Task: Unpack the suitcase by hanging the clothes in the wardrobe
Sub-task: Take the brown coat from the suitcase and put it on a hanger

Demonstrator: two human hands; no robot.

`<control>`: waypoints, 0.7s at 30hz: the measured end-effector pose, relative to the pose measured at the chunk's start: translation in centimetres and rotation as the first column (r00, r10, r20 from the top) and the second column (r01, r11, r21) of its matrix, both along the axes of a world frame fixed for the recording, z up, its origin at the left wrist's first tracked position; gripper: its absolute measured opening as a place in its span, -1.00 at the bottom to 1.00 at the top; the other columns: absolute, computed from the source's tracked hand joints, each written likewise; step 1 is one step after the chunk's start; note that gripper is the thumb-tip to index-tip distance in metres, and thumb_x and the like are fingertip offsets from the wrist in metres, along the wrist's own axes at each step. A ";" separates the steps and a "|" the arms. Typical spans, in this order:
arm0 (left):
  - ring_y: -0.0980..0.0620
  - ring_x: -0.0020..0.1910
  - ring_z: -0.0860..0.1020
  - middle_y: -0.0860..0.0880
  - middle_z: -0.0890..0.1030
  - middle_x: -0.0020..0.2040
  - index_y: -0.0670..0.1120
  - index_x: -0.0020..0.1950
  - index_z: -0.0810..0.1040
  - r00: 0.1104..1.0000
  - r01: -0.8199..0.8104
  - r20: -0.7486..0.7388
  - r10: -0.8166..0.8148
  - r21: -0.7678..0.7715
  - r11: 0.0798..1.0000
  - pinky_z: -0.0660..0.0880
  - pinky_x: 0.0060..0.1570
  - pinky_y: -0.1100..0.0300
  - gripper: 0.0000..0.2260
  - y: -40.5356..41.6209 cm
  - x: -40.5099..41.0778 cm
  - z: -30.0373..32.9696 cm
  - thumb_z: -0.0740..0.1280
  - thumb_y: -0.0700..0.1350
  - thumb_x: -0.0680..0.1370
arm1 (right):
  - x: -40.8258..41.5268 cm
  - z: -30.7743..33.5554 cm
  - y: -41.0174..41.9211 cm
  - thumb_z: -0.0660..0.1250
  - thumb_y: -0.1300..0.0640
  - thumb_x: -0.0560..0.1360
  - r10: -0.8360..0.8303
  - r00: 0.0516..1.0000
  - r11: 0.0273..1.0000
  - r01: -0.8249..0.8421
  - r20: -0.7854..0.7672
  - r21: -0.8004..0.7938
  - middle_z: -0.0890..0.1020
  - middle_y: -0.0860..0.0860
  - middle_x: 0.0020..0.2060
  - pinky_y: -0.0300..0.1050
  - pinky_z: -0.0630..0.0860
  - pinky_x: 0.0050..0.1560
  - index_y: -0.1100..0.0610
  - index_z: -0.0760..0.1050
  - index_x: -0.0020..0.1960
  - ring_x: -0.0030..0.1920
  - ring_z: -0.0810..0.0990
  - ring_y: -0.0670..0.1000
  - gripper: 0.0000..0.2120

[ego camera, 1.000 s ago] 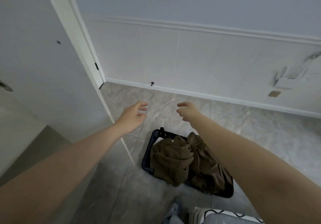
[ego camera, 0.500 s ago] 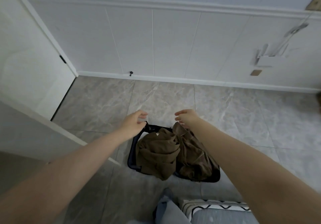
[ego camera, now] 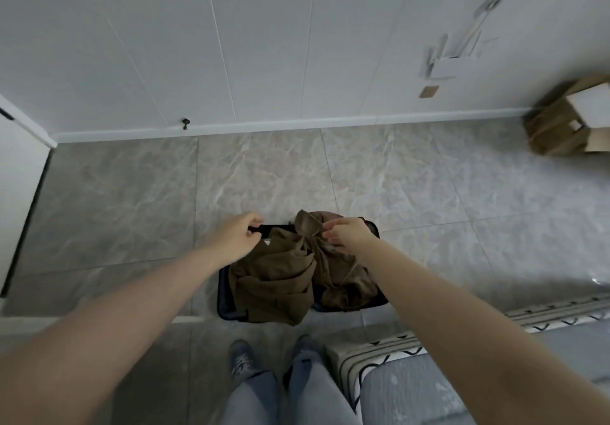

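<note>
A dark suitcase lies open on the grey tiled floor just ahead of my feet. Crumpled brown clothes fill it, and one brown garment bunches up in a peak at its far edge. My right hand is at that peak, its fingertips pinched on the fabric. Over the suitcase's far left corner my left hand has its fingers curled at the dark rim; whether it grips anything is unclear.
A white wardrobe panel stands at the left edge. At the far right a cardboard box sits against the white wall. A bed with a striped cover is at the lower right, beside my legs.
My view has swung down and to the right, away from the wardrobe. Both hands dropped to the suitcase; the right one closed on the bunched brown garment.
</note>
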State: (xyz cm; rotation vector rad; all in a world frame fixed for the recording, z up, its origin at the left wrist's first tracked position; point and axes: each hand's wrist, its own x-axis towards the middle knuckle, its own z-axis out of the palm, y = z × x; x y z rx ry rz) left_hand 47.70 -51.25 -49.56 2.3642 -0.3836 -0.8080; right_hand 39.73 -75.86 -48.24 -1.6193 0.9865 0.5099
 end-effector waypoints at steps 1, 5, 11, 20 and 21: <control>0.08 0.12 0.51 0.01 0.51 0.31 -0.05 0.38 0.43 1.000 0.015 -0.022 -0.015 0.011 1.000 0.44 0.13 0.21 -0.68 0.2 0.3 -0.7 0.27 -0.14 0.61 | -0.2 -0.5 0.2 0.21 0.30 0.59 -0.004 1.000 1.000 0.004 -0.002 0.008 0.67 0.09 0.04 -0.10 0.57 0.03 0.13 0.61 0.03 0.01 0.61 0.05 -0.78; 0.06 0.13 0.52 -0.01 0.51 0.31 -0.03 0.36 0.44 0.997 0.026 -0.067 -0.025 0.010 1.000 0.44 0.11 0.21 -0.69 1.2 1.7 -3.5 0.28 -0.11 0.61 | -0.2 -2.6 1.3 0.19 0.29 0.59 0.025 1.000 1.000 -0.025 -0.009 0.016 0.68 0.02 -0.04 -0.19 0.51 -0.09 0.09 0.60 0.04 0.09 0.62 0.06 -0.77; 0.02 0.21 0.51 0.01 0.48 0.32 -0.02 0.37 0.43 0.983 -0.026 -0.180 0.026 0.004 1.000 0.47 0.11 0.17 -0.69 3.3 1.7 -8.6 0.25 -0.12 0.62 | 0.1 -7.8 3.6 0.22 0.26 0.59 0.164 0.977 0.986 -0.166 -0.135 -0.002 0.67 0.07 0.05 -0.14 0.54 -0.05 0.03 0.61 -0.01 0.13 0.60 0.08 -0.77; -0.01 0.26 0.49 -0.04 0.50 0.31 -0.06 0.37 0.44 0.958 -0.092 -0.269 0.103 0.053 0.994 0.46 0.22 0.11 -0.68 7.3 0.6 -19.7 0.26 -0.13 0.61 | 0.8 -18.2 7.6 0.13 0.20 0.62 0.681 0.663 0.672 -0.734 -0.312 -0.094 0.58 0.09 0.22 -0.18 0.41 0.11 0.14 0.53 0.28 0.24 0.52 0.12 -0.69; -0.02 0.27 0.49 -0.04 0.50 0.31 -0.07 0.37 0.44 0.955 -0.104 -0.273 0.117 0.062 0.993 0.47 0.23 0.09 -0.68 7.9 0.5 -21.0 0.26 -0.14 0.61 | 1.1 -19.9 8.1 0.13 0.21 0.62 0.692 0.651 0.660 -0.746 -0.312 -0.091 0.57 0.10 0.24 -0.16 0.42 0.15 0.15 0.51 0.30 0.27 0.51 0.13 -0.68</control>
